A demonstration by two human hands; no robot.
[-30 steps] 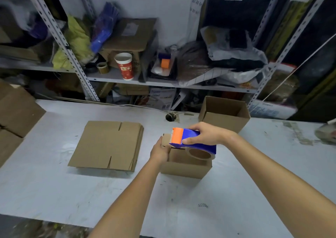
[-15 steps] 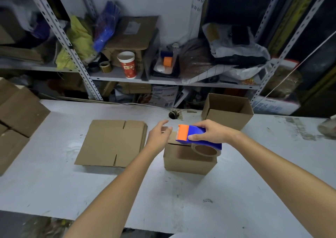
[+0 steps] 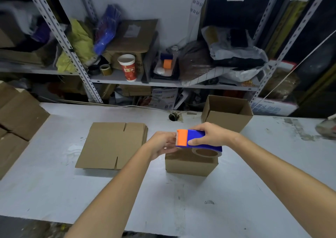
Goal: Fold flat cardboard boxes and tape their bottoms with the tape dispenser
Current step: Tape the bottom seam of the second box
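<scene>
In the head view, your right hand (image 3: 211, 137) sits just right of the frame's centre. Its fingers and thumb are wrapped round the blue plastic tape dispenser with the orange front end (image 3: 199, 140). The dispenser is held level in the air, orange end pointing left, and its roll of tape (image 3: 206, 152) shows under the blue body.

Your left hand (image 3: 161, 145) is just left of the dispenser. Its fingertips are up against the orange end, but they are tucked out of sight there. You cannot tell from this angle whether they pinch the tape's loose end or only touch the plastic.

Directly below the dispenser stands the small folded brown cardboard box (image 3: 189, 166), closed side up, on the white worktable (image 3: 72, 192) at mid-frame. The dispenser covers most of its top, so whether they touch is unclear.

Left of centre lies a stack of flat brown cardboard blanks (image 3: 112, 145), well apart from the small box. In the upper right of centre, an open-topped brown cardboard box (image 3: 227, 115) stands at the table's far edge. More brown cartons (image 3: 18, 114) sit at the left edge of the frame.

Behind the table, across the top of the frame, a grey slotted metal shelf rack (image 3: 118, 78) holds bags, cardboard and a red and white paper cup (image 3: 127, 67).
</scene>
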